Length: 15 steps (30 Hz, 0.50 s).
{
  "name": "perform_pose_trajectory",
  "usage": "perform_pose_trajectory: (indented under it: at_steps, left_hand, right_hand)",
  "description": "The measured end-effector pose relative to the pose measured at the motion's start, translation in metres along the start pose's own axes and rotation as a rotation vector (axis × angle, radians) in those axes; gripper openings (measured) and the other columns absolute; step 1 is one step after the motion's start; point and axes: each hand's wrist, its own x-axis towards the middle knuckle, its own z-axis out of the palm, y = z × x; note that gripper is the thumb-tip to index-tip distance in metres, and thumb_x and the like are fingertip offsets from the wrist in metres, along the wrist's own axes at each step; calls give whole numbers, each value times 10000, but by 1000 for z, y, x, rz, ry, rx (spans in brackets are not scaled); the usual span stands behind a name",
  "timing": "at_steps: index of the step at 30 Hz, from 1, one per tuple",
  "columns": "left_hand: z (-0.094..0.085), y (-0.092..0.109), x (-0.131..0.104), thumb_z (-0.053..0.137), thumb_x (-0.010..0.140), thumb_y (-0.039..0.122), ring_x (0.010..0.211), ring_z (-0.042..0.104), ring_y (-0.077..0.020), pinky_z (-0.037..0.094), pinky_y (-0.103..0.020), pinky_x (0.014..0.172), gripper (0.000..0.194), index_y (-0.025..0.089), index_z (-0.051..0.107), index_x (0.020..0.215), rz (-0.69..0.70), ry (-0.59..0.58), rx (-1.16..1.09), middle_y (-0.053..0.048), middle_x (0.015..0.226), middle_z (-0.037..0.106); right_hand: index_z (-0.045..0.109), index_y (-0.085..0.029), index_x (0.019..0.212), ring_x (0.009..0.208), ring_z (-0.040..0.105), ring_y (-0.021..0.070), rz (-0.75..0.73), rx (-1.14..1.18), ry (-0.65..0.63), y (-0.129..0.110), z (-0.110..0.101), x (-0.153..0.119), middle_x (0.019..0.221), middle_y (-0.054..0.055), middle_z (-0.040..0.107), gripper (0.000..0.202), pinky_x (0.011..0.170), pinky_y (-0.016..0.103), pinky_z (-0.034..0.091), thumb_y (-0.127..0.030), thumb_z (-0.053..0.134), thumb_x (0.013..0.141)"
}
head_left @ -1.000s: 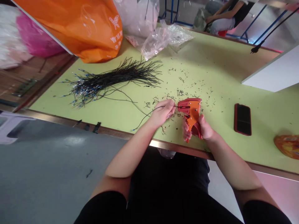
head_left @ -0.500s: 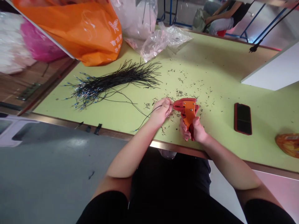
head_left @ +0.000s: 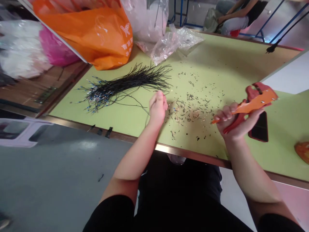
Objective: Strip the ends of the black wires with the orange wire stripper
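My left hand (head_left: 158, 108) is closed over the table, just right of a bundle of thin black wires (head_left: 125, 80) with blue and silvery ends. A black wire (head_left: 146, 119) shows beside its wrist and runs into the closed fingers, which hide most of it. Off to the right, my right hand (head_left: 233, 122) grips an orange and red wire stripper (head_left: 253, 101) by its handles, tilted with its head pointing right. The stripper is held away from the wire, above a dark phone (head_left: 259, 127). Short black offcuts (head_left: 190, 108) lie scattered between my hands.
An orange bag (head_left: 108, 35) and clear plastic bags (head_left: 166, 45) stand along the back left. A white panel (head_left: 289, 72) rises at the right, near a hanging black plug (head_left: 271, 48). Beyond the table sits another person (head_left: 238, 19). An orange item (head_left: 303, 151) lies at the right edge.
My right hand has carried the wire stripper right and away from my left hand, turning it over. My left hand has moved slightly left and up. The view has shifted a little.
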Motion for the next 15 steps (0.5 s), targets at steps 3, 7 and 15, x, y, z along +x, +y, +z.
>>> perform_pose_trajectory:
  at_steps: [3, 7, 15]
  left_hand:
    - [13, 5, -23, 492, 1039, 807, 518, 447, -102, 372, -277, 522, 671, 237, 488, 685, 92, -41, 210, 40, 573, 474]
    - [20, 11, -42, 465, 1099, 699, 555, 541, -105, 444, -264, 581, 635, 216, 556, 697, 286, -134, 377, 15, 599, 589]
    - [24, -1, -44, 456, 1144, 540, 515, 544, -111, 402, -275, 540, 570, 219, 523, 677, 441, -329, 408, 13, 562, 541]
  right_hand:
    - [683, -240, 800, 533, 535, 166, 75, -28, -108, 20, 10, -5, 624, -26, 510, 692, 565, 342, 579, -918, 598, 908]
    - [721, -221, 921, 577, 626, 196, 177, -46, -348, 52, 21, -18, 667, 1, 621, 706, 580, 357, 607, -918, 608, 906]
    - [722, -215, 1013, 663, 678, 217, 346, -28, -444, 64, 18, -22, 734, 41, 667, 803, 621, 356, 609, -975, 480, 915]
